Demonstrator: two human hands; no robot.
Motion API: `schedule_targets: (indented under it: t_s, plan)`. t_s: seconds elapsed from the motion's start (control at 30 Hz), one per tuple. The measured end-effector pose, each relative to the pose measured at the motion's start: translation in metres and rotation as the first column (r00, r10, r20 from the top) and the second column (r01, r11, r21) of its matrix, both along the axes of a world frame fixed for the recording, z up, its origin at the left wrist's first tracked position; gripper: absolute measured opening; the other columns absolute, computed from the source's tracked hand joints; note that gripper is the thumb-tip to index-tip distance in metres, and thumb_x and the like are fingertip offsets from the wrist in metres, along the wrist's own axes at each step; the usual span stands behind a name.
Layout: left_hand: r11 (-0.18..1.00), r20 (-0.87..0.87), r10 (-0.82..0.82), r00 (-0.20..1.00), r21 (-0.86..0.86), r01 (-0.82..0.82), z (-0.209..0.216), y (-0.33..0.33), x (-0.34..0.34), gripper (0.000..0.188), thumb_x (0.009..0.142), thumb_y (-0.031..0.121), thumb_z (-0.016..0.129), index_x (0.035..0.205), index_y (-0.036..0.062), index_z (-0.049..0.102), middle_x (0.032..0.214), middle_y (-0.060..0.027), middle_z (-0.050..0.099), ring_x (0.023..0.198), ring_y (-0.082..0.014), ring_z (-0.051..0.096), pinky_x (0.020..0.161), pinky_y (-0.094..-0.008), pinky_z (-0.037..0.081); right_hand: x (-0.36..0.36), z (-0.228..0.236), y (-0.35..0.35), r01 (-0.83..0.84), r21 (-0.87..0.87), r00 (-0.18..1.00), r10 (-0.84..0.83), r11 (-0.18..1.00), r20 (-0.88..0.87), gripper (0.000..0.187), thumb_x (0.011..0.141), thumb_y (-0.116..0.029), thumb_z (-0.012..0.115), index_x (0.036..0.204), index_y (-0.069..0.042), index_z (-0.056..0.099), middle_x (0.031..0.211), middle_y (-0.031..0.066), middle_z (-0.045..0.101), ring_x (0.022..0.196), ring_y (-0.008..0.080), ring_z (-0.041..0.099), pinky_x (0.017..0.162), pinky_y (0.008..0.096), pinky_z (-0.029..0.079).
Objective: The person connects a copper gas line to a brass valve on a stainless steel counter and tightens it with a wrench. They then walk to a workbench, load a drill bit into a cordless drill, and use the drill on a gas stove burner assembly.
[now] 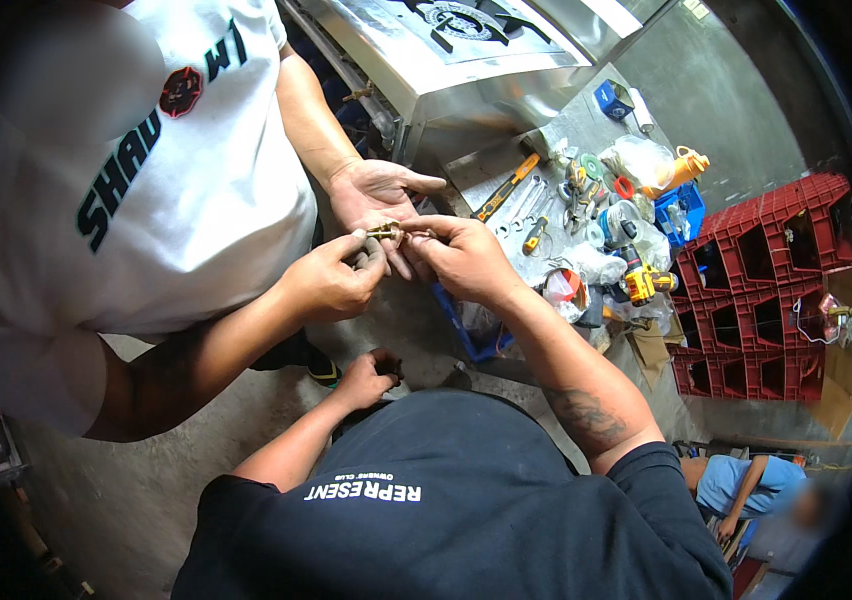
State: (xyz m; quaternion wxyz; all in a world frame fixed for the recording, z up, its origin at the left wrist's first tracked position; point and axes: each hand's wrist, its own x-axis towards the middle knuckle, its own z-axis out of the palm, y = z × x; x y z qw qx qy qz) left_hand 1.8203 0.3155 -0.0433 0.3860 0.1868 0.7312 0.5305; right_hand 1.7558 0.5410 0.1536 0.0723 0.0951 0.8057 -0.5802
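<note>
My right hand (461,262) reaches forward and pinches one end of a small brass fitting (386,231). A co-worker in a white shirt pinches the other end with one hand (334,277). That person's other hand (374,195) lies open, palm up, just behind the fitting. Fingers partly cover the piece, so its exact kind is hidden. My left hand (366,382) is low by my body with its fingers curled. Something dark is at its fingertips, too shadowed to make out.
A metal bench (471,185) on the right carries wrenches (526,200), an orange-handled tool (508,187), a yellow cordless drill (646,277), tape rolls and bags. A steel cabinet (476,95) stands behind. Red crates (756,300) are stacked farther right. Another person in blue (746,487) is at lower right.
</note>
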Motion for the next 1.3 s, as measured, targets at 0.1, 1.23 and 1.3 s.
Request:
schedule_targets:
  t_s: [0.1,1.23,1.3]
  plan:
    - [0.999,0.018,-0.002,1.000,0.052,0.002,-0.008,-0.001,0.000,0.025,0.081,0.010,0.068,0.105,0.0007,0.066,0.093,-0.0102,0.073,0.088,-0.0192,0.070,0.082,-0.0331,0.054,0.018,-0.008,0.013,0.086,-0.075,0.994,-0.091,0.993,-0.068,0.027,0.098,-0.010,0.062,0.120,0.002,0.070,0.100,0.0060,0.074,0.089,0.0074,0.062,0.080,0.0246,0.052]
    - [0.994,0.155,-0.085,0.984,0.088,0.072,0.010,0.010,0.002,0.016,0.082,0.007,0.069,0.095,0.0018,0.062,0.090,-0.0047,0.069,0.085,-0.0115,0.065,0.081,-0.0290,0.052,0.169,-0.060,0.027,0.157,-0.082,0.975,-0.142,0.984,0.169,0.026,0.097,-0.017,0.065,0.118,-0.003,0.072,0.095,0.0020,0.072,0.085,0.0076,0.060,0.079,0.0267,0.050]
    - [0.994,0.174,-0.079,0.982,0.084,0.065,0.010,0.008,0.002,0.016,0.082,0.007,0.069,0.095,0.0007,0.061,0.090,-0.0052,0.069,0.086,-0.0115,0.065,0.081,-0.0291,0.052,0.170,-0.061,0.026,0.148,-0.088,0.973,-0.130,0.985,0.189,0.026,0.096,-0.017,0.065,0.118,-0.003,0.072,0.095,0.0017,0.072,0.085,0.0077,0.061,0.079,0.0267,0.051]
